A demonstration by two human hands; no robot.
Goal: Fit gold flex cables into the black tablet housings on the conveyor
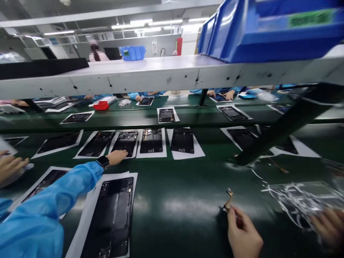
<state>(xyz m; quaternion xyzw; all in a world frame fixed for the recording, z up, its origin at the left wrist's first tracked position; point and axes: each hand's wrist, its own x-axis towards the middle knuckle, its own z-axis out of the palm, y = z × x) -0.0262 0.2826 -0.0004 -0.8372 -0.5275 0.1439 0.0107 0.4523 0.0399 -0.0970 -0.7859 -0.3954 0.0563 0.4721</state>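
My left hand (117, 156), on a blue-sleeved arm with a black watch (103, 162), reaches forward. Its fingers lie flat on the near edge of a white sheet carrying an open black tablet body (125, 142). My right hand (243, 234), low at centre right, pinches a small gold-tipped flex part (229, 199) upright just above the green belt (182, 200). Another black tablet body (113, 215) on a white sheet lies close in front of me, under my left forearm's right side.
More tablet bodies on white sheets line the belt, for instance one at centre (182, 141). A clear bag of parts (301, 200) lies right, beside another person's blurred hand (328, 222). Someone else's hand (10, 165) is far left. A shelf (161, 73) with blue bins (268, 28) hangs overhead.
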